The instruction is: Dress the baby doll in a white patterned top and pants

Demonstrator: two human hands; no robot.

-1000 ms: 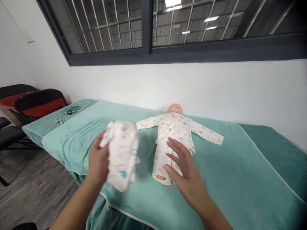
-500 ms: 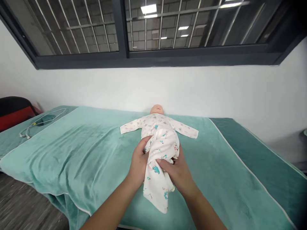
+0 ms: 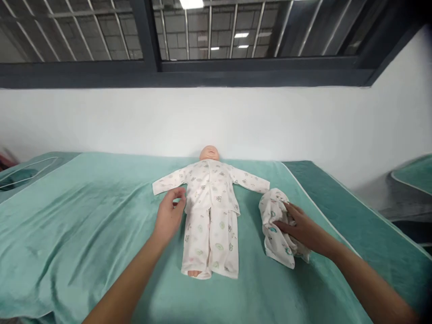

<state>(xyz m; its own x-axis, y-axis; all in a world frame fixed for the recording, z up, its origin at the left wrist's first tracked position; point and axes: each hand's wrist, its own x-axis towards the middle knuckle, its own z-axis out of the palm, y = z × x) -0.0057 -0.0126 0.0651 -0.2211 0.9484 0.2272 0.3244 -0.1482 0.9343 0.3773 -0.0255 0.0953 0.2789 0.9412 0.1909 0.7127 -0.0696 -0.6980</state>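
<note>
A baby doll [image 3: 209, 153] lies on its back, head toward the wall. It wears a white printed long-sleeved top [image 3: 209, 184], sleeves spread, and white printed trousers [image 3: 222, 243]; part of a foot shows at one trouser hem. My left hand [image 3: 168, 213] hovers beside the top, below the sleeve on the left, fingers loosely curled with a gap to the thumb and nothing in them. Off to the doll's right side in view, my right hand [image 3: 305, 229] grips a crumpled white printed cloth [image 3: 275, 225] between thumb and fingers. Its kind cannot be made out.
A light green blanket [image 3: 111, 216] covers the bed, with darker green bedding [image 3: 344, 207] along the right. Behind stands a white wall [image 3: 189, 117] under a barred window [image 3: 216, 33]. A white cord [image 3: 33, 173] lies at the far left.
The crumpled cloth has gone from over the doll's lower body to the right, in my right hand. My left hand has let go of it. The doll's trousers now show.
</note>
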